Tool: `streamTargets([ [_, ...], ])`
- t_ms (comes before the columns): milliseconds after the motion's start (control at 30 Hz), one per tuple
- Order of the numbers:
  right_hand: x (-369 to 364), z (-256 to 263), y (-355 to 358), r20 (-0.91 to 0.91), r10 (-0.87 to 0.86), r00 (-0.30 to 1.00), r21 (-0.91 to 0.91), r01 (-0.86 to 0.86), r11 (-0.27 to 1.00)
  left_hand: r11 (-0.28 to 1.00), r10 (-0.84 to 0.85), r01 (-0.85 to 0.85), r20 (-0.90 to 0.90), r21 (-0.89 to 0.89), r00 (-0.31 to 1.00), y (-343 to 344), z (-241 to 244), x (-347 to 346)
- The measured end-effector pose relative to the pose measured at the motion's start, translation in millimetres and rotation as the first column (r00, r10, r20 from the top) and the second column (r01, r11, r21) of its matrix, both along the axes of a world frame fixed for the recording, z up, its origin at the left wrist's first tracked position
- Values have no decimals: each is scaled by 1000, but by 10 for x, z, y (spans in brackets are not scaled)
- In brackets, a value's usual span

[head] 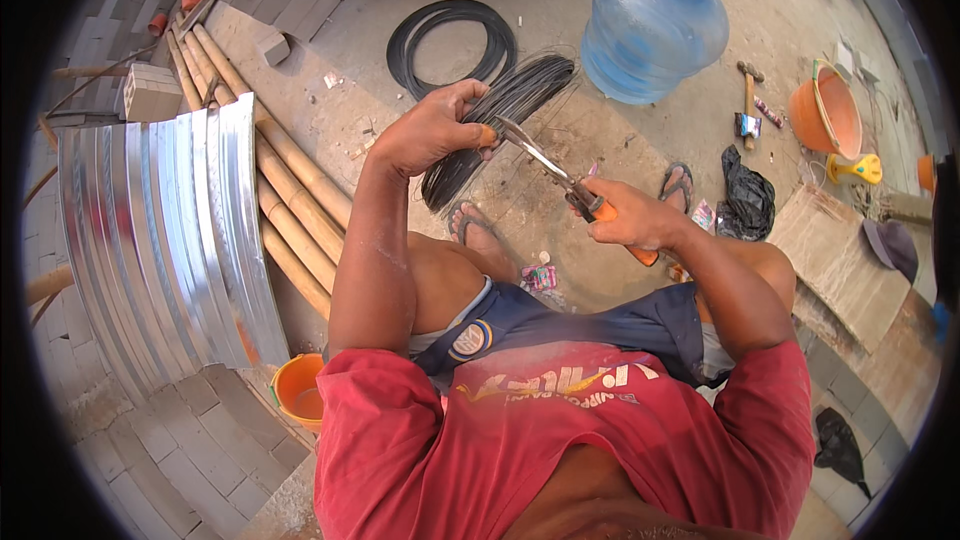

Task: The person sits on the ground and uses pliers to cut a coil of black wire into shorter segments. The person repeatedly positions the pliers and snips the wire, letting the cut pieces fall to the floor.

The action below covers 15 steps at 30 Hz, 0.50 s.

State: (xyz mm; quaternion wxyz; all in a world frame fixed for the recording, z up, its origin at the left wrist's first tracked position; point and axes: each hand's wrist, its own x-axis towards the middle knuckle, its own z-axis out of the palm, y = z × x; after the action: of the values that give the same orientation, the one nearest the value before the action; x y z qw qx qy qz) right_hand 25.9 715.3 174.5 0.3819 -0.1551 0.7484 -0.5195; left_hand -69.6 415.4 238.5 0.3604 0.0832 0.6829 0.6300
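Note:
My left hand (442, 127) grips a thick bundle of thin dark wire (525, 94) around its middle, the strands slanting from lower left to upper right. My right hand (626, 214) is closed around the orange handles of metal snips (544, 157). Their blades point up and left, with the tip beside my left thumb and against or very near the bundle; which of the two I cannot tell. Beyond my left hand, a coil of dark wire (397, 45) lies on the concrete floor, partly hidden behind the bundle.
A large blue water bottle (656, 30) stands ahead. At left are bamboo poles (300, 187), corrugated metal sheets (172, 240) and an orange bucket (300, 394). At right lie a hammer (749, 101), an orange bucket (825, 112) and a black plastic bag (750, 199). Another person sits at the top edge.

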Motion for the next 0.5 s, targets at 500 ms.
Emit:
streamTargets([
  [500, -39, 146, -35, 10, 81, 997, 127, -82, 989, 997, 43, -45, -48, -55, 998, 38, -66, 10],
])
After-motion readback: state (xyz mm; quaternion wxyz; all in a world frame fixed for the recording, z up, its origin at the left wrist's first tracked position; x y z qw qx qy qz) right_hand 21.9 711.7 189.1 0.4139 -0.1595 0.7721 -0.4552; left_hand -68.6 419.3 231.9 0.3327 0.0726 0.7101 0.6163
